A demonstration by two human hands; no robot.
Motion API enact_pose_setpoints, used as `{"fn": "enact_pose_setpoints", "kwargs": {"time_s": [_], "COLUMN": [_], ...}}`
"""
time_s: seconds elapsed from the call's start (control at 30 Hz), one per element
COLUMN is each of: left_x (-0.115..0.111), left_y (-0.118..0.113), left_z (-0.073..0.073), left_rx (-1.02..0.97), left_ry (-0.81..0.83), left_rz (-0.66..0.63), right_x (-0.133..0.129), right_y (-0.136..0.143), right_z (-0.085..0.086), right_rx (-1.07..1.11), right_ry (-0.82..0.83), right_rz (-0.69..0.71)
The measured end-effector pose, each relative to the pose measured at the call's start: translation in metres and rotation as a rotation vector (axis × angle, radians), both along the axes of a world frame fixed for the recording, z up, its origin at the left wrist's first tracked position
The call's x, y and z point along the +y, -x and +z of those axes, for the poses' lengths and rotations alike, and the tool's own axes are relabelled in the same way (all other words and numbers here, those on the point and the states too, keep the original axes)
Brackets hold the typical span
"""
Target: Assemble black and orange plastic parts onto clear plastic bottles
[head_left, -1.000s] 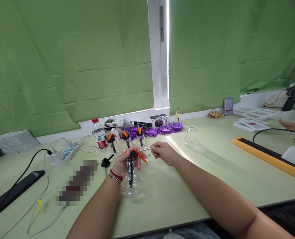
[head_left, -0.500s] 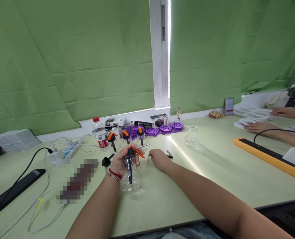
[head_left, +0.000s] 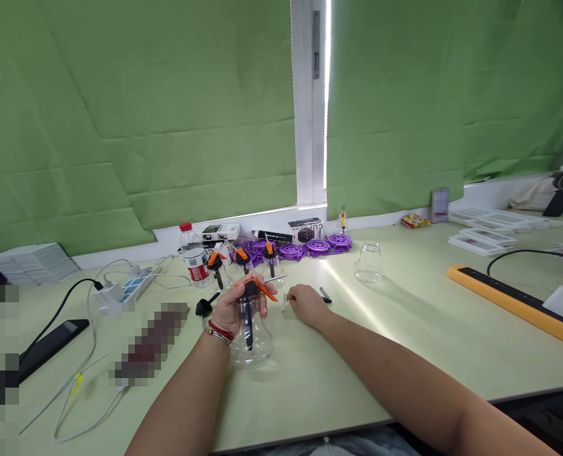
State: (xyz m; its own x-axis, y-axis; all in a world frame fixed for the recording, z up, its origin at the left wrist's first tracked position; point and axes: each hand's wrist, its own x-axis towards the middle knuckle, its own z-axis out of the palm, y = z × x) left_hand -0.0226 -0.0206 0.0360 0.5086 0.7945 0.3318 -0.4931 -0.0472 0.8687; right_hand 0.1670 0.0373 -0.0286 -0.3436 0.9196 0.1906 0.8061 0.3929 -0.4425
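My left hand (head_left: 227,311) is wrapped round the neck of a clear spray bottle (head_left: 257,348) with a black pump head and an orange trigger. The bottle stands upright, or nearly so, low over the table or on it; I cannot tell which. To its right, my right hand (head_left: 307,304) rests on the table with fingers curled in. A thin metal pin (head_left: 284,303) is by its fingertips; whether they grip it or something else is hidden. Just past that hand are a small spring (head_left: 323,292) and a black part. A loose black pump head (head_left: 204,308) lies left of my left hand.
Several more spray bottles (head_left: 270,269) stand behind, before purple plastic parts (head_left: 316,247). An upturned-looking clear bottle body (head_left: 368,269) stands right of them. A red-capped drink bottle (head_left: 194,256), cables and a power strip (head_left: 141,285) are left; an orange-edged strip (head_left: 509,307) lies right.
Another person's hands at the far right have drawn away from the white trays to the frame's edge. My hands have hardly moved; the view has shifted slightly.
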Motion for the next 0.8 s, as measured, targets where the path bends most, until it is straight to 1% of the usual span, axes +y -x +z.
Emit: {"fn": "enact_pose_setpoints", "kwargs": {"time_s": [0.13,0.2,0.27,0.3,0.33,0.43,0.47,0.5,0.53,0.57,0.63,0.7,0.8], "left_x": [0.000,0.001,0.001,0.001,0.001,0.000,0.000,-0.001,-0.001,-0.001,0.000,0.000,-0.003], "left_y": [0.001,0.000,-0.001,-0.002,-0.003,-0.006,-0.007,-0.007,-0.007,-0.008,-0.010,-0.014,-0.024], "left_z": [0.000,0.000,0.000,0.000,0.001,0.002,0.003,0.004,0.005,0.005,0.007,0.009,0.011], "left_rx": [-0.009,-0.039,-0.097,-0.131,-0.165,-0.222,-0.222,-0.214,-0.201,-0.184,-0.145,-0.103,0.010], "left_ry": [-0.004,-0.018,-0.040,-0.051,-0.062,-0.084,-0.090,-0.093,-0.096,-0.098,-0.096,-0.068,-0.048], "left_rz": [0.034,0.103,0.199,0.248,0.293,0.373,0.385,0.392,0.397,0.403,0.442,0.531,0.702], "right_x": [-0.005,-0.012,-0.022,-0.028,-0.034,-0.048,-0.050,-0.051,-0.050,-0.048,-0.043,-0.038,-0.035], "right_y": [-0.001,-0.002,-0.004,-0.004,-0.004,-0.004,-0.004,-0.005,-0.006,-0.008,-0.014,-0.022,-0.032], "right_z": [0.007,0.015,0.024,0.029,0.033,0.042,0.044,0.045,0.045,0.046,0.049,0.055,0.064], "right_rx": [0.021,0.114,0.293,0.410,0.549,0.909,0.988,1.048,1.094,1.128,1.157,1.146,1.071], "right_ry": [-0.026,-0.011,0.079,0.181,0.319,0.869,0.992,1.055,1.060,1.019,0.893,0.778,0.641], "right_rz": [0.020,0.022,0.060,0.099,0.155,0.382,0.444,0.483,0.491,0.467,0.371,0.292,0.275]}}
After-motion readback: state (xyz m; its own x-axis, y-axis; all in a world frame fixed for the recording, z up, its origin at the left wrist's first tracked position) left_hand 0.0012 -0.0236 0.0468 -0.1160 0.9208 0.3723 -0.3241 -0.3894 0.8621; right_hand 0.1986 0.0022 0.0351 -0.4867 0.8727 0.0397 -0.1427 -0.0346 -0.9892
